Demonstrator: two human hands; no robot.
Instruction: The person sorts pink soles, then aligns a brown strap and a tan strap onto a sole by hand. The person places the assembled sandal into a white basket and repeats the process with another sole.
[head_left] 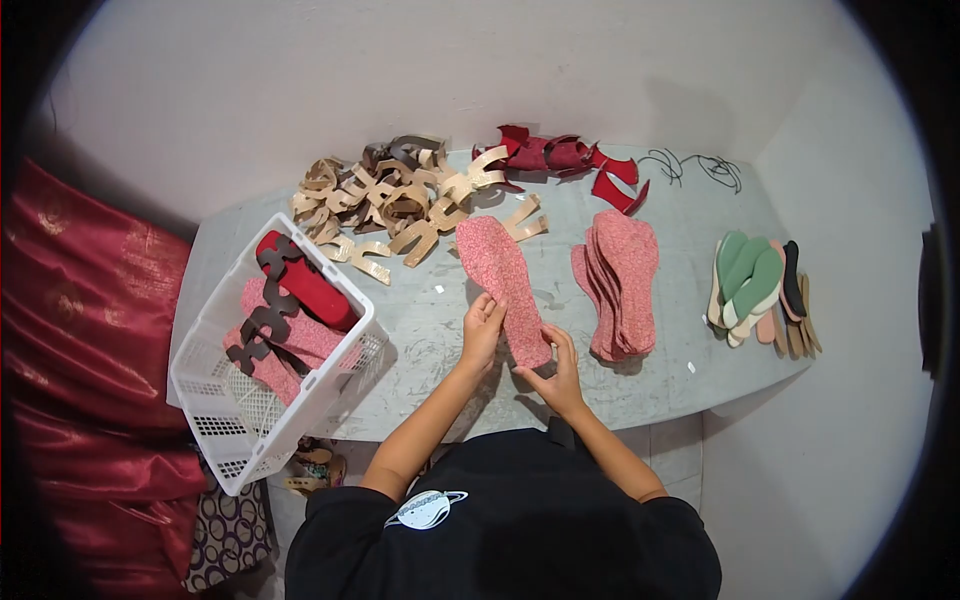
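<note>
The left hand [483, 330] and the right hand [555, 372] both hold 1 pink insole [500, 285] with a tiny flower print. The insole sits just over the middle of the grey table [430, 305], with its toe end pointing away from the person. The left hand pinches its left edge, with the fingers curled on top. The right hand grips the heel end, thumb on top and fingers under it.

Just to the right lies a stack of pink insoles [622, 285] of the same kind. Further right is a small pile of green, pink and black insoles [760, 290]. At the back of the table are a heap of tan straps [400, 205], some red strap pieces [560, 155] and a black cord [700, 168]. On the left, a white basket [290, 410] hangs over the table edge. It holds red and pink soles and dark brown straps [265, 320].
</note>
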